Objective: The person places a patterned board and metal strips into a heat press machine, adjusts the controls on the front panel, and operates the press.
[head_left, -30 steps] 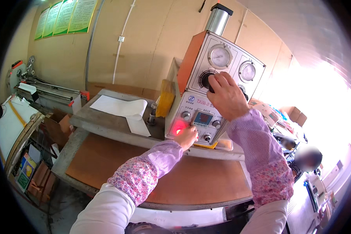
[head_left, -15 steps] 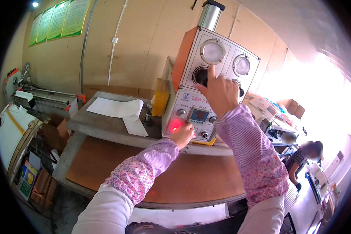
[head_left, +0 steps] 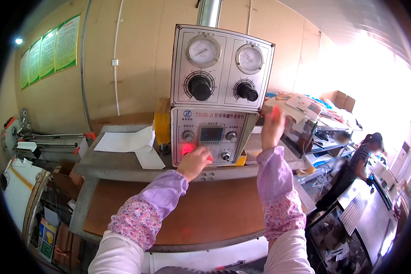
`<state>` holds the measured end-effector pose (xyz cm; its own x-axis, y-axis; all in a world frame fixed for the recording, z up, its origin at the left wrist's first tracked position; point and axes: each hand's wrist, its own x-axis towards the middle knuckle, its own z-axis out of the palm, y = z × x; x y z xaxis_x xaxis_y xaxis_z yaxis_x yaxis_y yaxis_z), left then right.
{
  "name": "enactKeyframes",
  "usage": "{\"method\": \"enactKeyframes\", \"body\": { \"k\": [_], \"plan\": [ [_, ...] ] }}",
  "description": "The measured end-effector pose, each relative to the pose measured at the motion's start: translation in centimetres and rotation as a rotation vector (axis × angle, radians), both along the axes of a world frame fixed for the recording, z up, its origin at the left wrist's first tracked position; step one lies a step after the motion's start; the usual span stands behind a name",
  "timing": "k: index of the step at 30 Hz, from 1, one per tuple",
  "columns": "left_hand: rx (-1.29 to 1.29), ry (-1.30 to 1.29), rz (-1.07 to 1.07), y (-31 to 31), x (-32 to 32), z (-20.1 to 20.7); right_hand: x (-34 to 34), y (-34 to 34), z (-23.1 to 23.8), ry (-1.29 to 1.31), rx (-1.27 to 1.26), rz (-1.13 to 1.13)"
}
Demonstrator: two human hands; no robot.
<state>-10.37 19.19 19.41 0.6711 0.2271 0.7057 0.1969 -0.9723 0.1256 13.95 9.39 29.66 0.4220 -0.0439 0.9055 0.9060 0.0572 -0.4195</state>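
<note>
While the left hand (head_left: 195,160) presses curled fingers against the control box (head_left: 210,137) by its glowing red button (head_left: 187,149), the right hand (head_left: 272,129) hangs beside it. Its fingers are loosely spread, holding nothing.

At the centre of the frame we see the control box (head_left: 217,96), its faces matt grey painted metal, with two glass-fronted gauges (head_left: 202,50) and glossy black plastic knobs (head_left: 199,87) beneath them. Above it rises a smooth, shiny metal cylinder (head_left: 209,13). Our left hand (head_left: 195,161) rests against the lower panel, its sleeve (head_left: 150,208) a soft printed cloth. The bench (head_left: 201,214) below looks like matt brown board. Left of the box lies plain white paper (head_left: 128,140).
</note>
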Motion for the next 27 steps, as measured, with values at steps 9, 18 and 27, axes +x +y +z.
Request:
{"method": "enactKeyframes", "body": {
  "k": [9,18,27],
  "plan": [
    [-0.007,-0.018,0.045,0.1,-0.5,-0.6,4.7,8.5,-11.2,0.453,-0.604,0.269],
    [-0.015,-0.028,0.051,0.3,0.5,-0.6,3.5,5.3,-8.7,0.399,-0.448,0.557],
    [0.014,-0.027,0.088,0.1,0.4,-0.9,4.6,6.5,-9.8,0.331,-0.516,0.427]
  ]
}}
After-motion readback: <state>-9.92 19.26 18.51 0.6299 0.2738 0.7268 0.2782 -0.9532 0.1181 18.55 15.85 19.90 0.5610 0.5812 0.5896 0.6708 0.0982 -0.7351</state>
